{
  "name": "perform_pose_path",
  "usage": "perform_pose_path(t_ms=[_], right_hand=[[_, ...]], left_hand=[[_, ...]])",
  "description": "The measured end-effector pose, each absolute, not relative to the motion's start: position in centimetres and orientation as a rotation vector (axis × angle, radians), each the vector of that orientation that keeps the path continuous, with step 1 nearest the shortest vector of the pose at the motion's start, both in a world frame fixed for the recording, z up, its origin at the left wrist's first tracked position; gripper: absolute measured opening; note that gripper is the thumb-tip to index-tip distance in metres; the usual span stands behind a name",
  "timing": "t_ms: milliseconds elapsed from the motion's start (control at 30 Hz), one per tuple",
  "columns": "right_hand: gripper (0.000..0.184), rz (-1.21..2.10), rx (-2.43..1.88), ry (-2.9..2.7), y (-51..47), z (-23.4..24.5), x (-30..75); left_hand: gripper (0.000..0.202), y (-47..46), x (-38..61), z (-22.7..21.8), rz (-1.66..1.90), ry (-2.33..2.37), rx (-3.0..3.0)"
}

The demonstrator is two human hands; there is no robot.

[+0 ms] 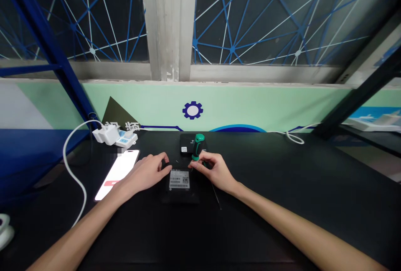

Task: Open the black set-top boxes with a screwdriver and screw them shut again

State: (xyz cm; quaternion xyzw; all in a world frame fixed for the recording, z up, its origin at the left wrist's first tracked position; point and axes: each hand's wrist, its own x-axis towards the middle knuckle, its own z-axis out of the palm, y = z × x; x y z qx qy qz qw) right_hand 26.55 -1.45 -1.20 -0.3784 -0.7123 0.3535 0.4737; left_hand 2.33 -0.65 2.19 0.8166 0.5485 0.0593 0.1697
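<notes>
A flat black device (179,192) with a white printed label (179,180) lies on the black table in front of me. My left hand (151,171) rests at its upper left corner, thumb and fingers apart, with nothing held. At the upper right corner, my right hand (215,172) grips a screwdriver (198,144) with a green and black handle. The screwdriver stands nearly upright; its tip is too small to make out against the device. A thin metal rod (216,198) lies beside the device, below my right hand.
Behind the screwdriver sits a black box (184,143). Left of the device lies a phone (120,173) with a lit screen, partly under my left forearm. A white power strip (127,138) with a charger (107,134) and white cable (74,175) stands at the back left.
</notes>
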Motion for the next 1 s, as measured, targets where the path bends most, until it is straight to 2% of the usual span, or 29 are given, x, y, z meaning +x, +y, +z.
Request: perform_pose_path(t_ms=[1000], right_hand=[[0.033, 0.833, -0.929, -1.667, -1.4, -2.4, 26.1]], left_hand=[[0.033, -0.9, 2.5, 2.4, 0.155, 1.575, 2.396]])
